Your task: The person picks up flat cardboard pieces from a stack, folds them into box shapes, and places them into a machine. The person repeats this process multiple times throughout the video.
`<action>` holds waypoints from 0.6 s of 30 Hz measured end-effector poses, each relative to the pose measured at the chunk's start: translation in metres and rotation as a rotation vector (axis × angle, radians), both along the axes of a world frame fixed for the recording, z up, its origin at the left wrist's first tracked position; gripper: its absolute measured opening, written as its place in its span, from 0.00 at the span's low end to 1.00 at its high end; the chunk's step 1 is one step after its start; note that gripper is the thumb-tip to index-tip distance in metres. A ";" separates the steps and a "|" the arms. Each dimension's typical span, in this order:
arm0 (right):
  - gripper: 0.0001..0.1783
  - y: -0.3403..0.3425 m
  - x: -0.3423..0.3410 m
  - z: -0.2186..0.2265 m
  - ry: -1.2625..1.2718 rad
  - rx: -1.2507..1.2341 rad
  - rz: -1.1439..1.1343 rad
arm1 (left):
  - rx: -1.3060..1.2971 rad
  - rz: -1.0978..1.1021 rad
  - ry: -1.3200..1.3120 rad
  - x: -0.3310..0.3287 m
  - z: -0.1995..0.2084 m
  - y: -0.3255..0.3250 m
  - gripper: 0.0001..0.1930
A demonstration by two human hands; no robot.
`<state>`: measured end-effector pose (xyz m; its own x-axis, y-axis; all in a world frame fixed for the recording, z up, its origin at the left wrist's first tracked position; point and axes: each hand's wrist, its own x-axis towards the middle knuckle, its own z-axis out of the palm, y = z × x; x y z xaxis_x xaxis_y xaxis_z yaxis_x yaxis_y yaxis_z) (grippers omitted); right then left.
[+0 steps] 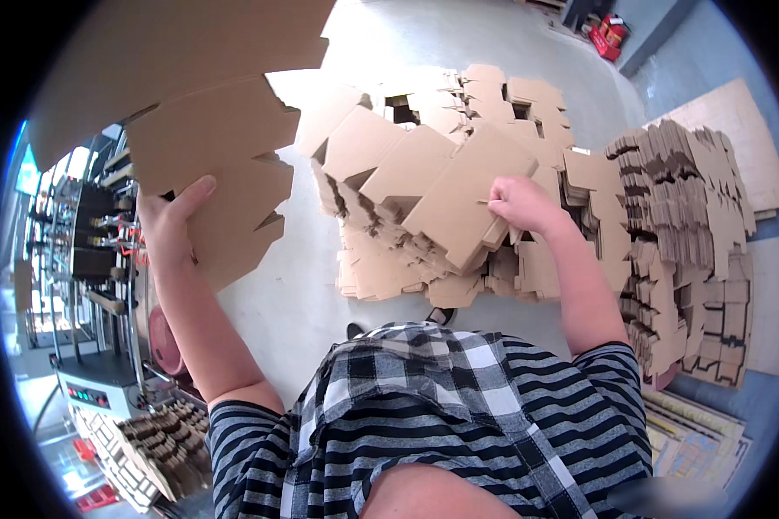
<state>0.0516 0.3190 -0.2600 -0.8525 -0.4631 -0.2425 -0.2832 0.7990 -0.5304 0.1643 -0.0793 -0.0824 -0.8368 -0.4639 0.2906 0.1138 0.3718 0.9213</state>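
Note:
On the left my left hand [175, 216] grips the lower edge of a large die-cut cardboard sheet [216, 156], thumb on its face and fingers behind. The sheet is raised and tilted, with notched tabs along its right side. My right hand [523, 206] is closed in a fist above a pile of flat cardboard blanks [467, 190]. A thin, short tip sticks out of that fist to the left; what it belongs to is hidden. Beneath the fist, the top blanks lie askew and overlap one another.
Stacked cut cardboard blanks [675, 199] stand at the right, by a plain board [736, 130]. A machine with a control panel [95, 396] is at the left, with more stacked cardboard [169, 445] below it. Red fire extinguishers [610, 35] stand at the far right.

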 end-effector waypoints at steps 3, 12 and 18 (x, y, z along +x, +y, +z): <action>0.08 0.003 -0.003 0.003 -0.070 -0.029 -0.102 | 0.165 0.079 0.115 0.034 -0.015 -0.027 0.35; 0.10 -0.021 -0.010 0.008 0.016 0.267 -0.039 | 0.211 0.274 0.076 0.166 -0.051 -0.163 0.36; 0.11 -0.081 0.015 0.024 -0.350 -0.894 -0.335 | 0.190 0.416 0.024 0.276 -0.093 -0.250 0.33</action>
<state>0.0667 0.2380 -0.2363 -0.9193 -0.3475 -0.1846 0.1676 0.0787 -0.9827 0.4408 -0.3295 -0.1753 -0.5622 -0.8060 0.1853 0.0129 0.2155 0.9764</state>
